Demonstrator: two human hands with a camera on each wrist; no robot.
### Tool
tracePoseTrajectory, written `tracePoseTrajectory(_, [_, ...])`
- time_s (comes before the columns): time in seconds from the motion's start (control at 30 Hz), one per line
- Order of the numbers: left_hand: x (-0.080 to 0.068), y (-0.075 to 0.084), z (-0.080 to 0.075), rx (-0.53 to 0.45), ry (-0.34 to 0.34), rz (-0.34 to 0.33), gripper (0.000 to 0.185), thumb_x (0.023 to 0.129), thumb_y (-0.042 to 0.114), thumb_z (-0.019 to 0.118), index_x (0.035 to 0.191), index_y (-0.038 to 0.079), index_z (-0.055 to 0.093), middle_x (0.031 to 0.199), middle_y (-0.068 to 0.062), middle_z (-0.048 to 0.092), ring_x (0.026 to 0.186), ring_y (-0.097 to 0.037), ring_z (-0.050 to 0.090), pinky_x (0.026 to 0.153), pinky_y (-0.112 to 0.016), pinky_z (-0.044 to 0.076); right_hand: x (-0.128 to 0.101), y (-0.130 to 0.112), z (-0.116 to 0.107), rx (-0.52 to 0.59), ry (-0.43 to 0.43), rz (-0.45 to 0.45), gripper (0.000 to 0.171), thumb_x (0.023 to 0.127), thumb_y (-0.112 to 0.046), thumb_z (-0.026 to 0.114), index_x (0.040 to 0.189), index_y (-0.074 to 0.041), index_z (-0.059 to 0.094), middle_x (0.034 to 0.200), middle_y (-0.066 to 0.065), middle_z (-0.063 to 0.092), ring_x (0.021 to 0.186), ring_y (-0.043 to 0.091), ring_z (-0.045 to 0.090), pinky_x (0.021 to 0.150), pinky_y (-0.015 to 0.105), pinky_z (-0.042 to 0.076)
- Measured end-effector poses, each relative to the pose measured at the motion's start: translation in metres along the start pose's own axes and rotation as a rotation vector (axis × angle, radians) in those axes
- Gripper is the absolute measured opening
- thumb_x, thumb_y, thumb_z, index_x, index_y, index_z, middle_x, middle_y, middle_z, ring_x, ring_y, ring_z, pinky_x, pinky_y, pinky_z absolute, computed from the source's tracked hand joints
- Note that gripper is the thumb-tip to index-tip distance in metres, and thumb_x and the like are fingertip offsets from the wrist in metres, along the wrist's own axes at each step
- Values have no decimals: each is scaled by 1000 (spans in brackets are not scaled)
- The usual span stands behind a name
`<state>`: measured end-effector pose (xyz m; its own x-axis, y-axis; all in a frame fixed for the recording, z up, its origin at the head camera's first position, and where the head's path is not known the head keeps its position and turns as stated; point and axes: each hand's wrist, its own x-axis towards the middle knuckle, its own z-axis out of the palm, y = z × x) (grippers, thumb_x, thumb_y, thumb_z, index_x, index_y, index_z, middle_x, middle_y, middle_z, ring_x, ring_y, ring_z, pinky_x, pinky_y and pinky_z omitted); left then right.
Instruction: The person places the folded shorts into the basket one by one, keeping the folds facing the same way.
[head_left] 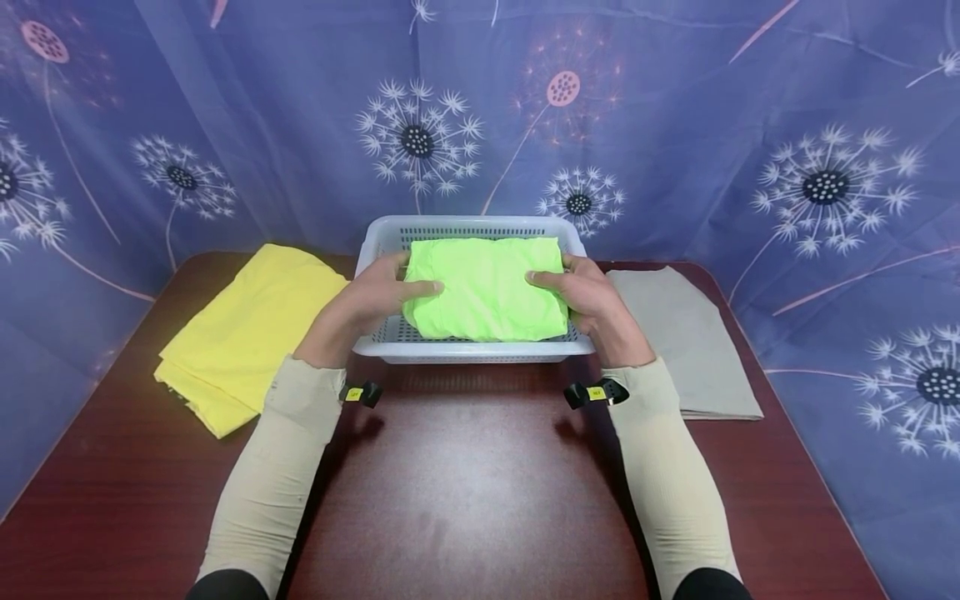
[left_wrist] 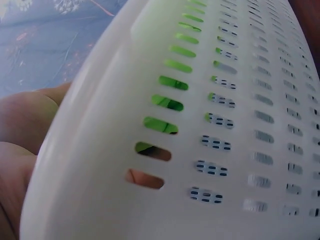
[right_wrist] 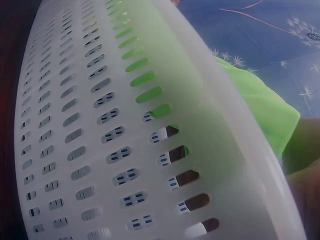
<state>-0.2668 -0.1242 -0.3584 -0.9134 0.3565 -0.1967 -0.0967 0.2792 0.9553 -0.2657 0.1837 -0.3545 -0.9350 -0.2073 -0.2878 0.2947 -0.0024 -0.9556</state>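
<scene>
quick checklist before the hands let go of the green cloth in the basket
1. Green cloth inside the basket: ok; it sits high, above the rim.
2. Left hand and right hand grip on the cloth's two ends: ok, thumbs on top.
3. Cloth stays folded: ok, a compact bundle, slightly wrinkled.
4. Basket flat on the table: cannot tell.
5. Yellow cloth and grey cloth clear of the basket: ok.

text: none legible | yellow tags (head_left: 354,394) on wrist straps: print too small to read
</scene>
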Motion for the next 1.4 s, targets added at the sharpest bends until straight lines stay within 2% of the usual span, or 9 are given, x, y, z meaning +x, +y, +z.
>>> tracePoseTrajectory(0.17, [1, -1, 0, -18, -4, -7, 54, 104, 19, 71, 151, 7, 47, 131, -18, 63, 105, -31, 69, 94, -41, 59, 0, 1, 0, -4, -8, -1, 43, 106, -13, 65, 144, -4, 48, 109, 9, 67, 82, 18, 75, 74, 38, 65])
tracePoseTrajectory(0.37, [0, -1, -1, 19, 10, -32, 78, 102, 23, 73, 164, 3, 31, 157, -16, 47, 141, -31, 48, 119, -49, 41, 0, 2, 0, -29, -4, -18, 45, 106, -15, 65, 146, -2, 48, 106, 8, 68, 78, 17, 75, 70, 35, 64])
tracePoseTrajectory(0.5, [1, -3, -2, 29, 13, -45, 81, 101, 23, 74, 164, 0, 28, 159, -18, 45, 145, -33, 44, 121, -50, 39, 2, 4, 1, -23, -4, -15, 46, 106, -15, 65, 147, -1, 49, 107, 8, 67, 78, 17, 74, 71, 35, 64])
tracePoseTrajectory(0.7, [2, -4, -3, 70, 44, -90, 97, 99, 29, 76, 168, -2, 14, 171, -19, 25, 156, -33, 27, 127, -51, 28, 3, 4, 2, -52, -6, -10, 49, 107, -20, 65, 149, -1, 50, 111, 9, 65, 80, 17, 73, 72, 34, 64])
tracePoseTrajectory(0.9, [1, -3, -4, 81, 39, -101, 95, 100, 29, 76, 167, -2, 17, 169, -18, 30, 153, -30, 32, 126, -51, 29, 2, 2, 3, -67, -24, 2, 54, 106, -22, 68, 152, -3, 48, 116, 11, 65, 84, 18, 74, 74, 35, 64])
tracePoseTrajectory(1.03, [1, -4, -3, 67, 21, -91, 75, 101, 27, 74, 160, 0, 37, 152, -19, 49, 135, -31, 50, 118, -50, 41, 2, 3, 5, -106, -8, -1, 56, 103, -18, 71, 152, -3, 48, 115, 10, 67, 78, 15, 73, 70, 31, 63])
tracePoseTrajectory(1.17, [2, -5, -3, 78, 22, -70, 62, 102, 26, 73, 153, 3, 47, 138, -14, 56, 122, -28, 55, 110, -46, 47, 3, 4, 5, -148, -2, -2, 57, 102, -14, 71, 153, -2, 46, 112, 9, 69, 77, 13, 72, 70, 29, 61])
tracePoseTrajectory(1.27, [2, -6, -3, 91, 26, -52, 54, 102, 26, 72, 148, 5, 53, 133, -13, 59, 115, -25, 57, 105, -44, 50, 4, 4, 3, -202, 5, 1, 60, 102, -15, 71, 155, -3, 44, 111, 8, 71, 60, 9, 62, 63, 25, 56])
tracePoseTrajectory(1.4, [3, -8, -3, 80, 11, -37, 40, 103, 23, 71, 139, 7, 60, 121, -14, 64, 102, -25, 62, 94, -39, 54, 6, 6, 2, -292, 16, 1, 66, 102, -18, 72, 159, -5, 41, 112, 8, 70, 42, 7, 33, 49, 24, 41])
